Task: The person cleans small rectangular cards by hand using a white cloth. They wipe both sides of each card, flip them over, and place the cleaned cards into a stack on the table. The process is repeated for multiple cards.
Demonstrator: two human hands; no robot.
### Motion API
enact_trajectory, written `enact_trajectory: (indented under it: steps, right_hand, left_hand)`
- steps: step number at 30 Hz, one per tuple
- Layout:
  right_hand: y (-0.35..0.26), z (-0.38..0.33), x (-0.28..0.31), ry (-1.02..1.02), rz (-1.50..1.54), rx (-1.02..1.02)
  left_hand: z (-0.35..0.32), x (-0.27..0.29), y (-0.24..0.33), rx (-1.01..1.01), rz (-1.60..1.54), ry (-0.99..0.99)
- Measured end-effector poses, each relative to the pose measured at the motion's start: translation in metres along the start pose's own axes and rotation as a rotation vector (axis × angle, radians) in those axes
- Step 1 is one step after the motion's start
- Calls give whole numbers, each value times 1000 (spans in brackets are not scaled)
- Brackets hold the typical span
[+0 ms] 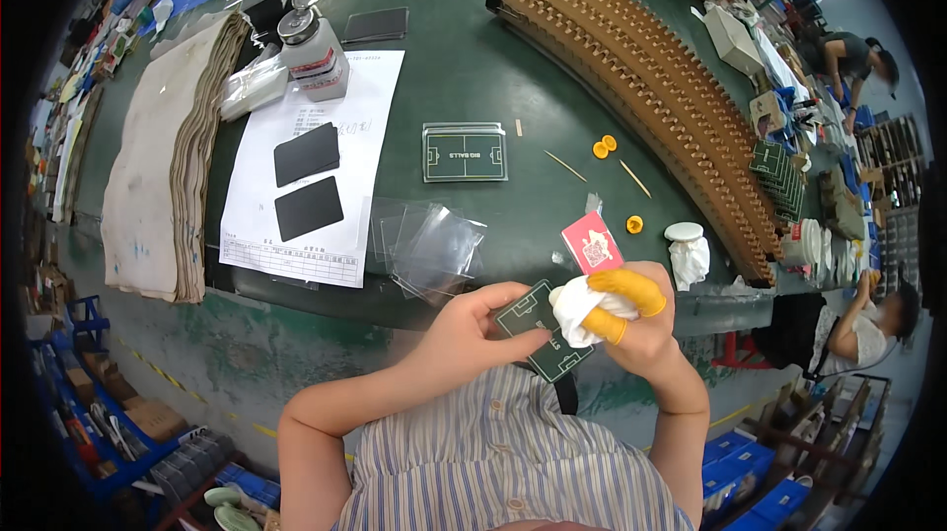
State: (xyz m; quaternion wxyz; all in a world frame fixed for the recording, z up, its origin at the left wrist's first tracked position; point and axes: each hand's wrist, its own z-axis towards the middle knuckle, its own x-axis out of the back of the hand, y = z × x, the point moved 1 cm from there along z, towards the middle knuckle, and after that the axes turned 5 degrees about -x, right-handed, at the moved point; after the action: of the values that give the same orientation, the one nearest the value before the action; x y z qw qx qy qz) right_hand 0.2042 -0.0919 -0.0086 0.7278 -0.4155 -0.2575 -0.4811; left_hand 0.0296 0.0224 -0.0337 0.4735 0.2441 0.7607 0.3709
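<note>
A: What is the work surface like?
B: A dark green table (473, 58), slightly shiny, its near edge just beyond the forearms. Below it runs a grey and green floor (232, 368) with yellow lines.

A: And the room?
B: Crowded. Shelves with blue bins (74, 393) stand at the lower left. On the right, one co-worker (850, 58) bends forward and another (856, 329) sits.

A: Where is the green card (558, 359)?
B: Tilted, at the table's near edge, in front of the striped shirt (483, 462). The left hand (483, 326) grips it, thumb across its face. The right hand (646, 324), with yellow finger covers (631, 286), pinches a white cloth (575, 312) that overlaps the card and hides part of it.

A: What crowds the hands?
B: A red card (592, 241) just beyond the right hand, and clear plastic sleeves (434, 247) beyond the left. A white-covered jar (689, 257) stands to the right.

A: Farther out?
B: A green boxed set (464, 153) lies mid-table, with wooden sticks (565, 166) to its right. Long brown slotted racks (631, 87) fill the right side. At left, a bottle (318, 66) and two black cards (308, 208) rest on a paper sheet (370, 112), beside a thick stack (163, 156).
</note>
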Motion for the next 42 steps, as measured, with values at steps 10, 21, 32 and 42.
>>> enact_trajectory:
  steps: [10, 21, 32, 42]
  right_hand:
    - [7, 5, -7, 71, -85, -22]
    - [7, -4, -3, 122, 294, -318]
    - [-3, -5, -7, 10, 21, -98]
    - [-7, 2, -6, -1, -92, 39]
  left_hand:
    - [-5, 0, -5, -11, 134, 18]
    - [-4, 0, 12, -16, 37, 81]
    - [-2, 0, 10, -40, 156, 42]
    - [-4, 1, 14, -19, 259, 30]
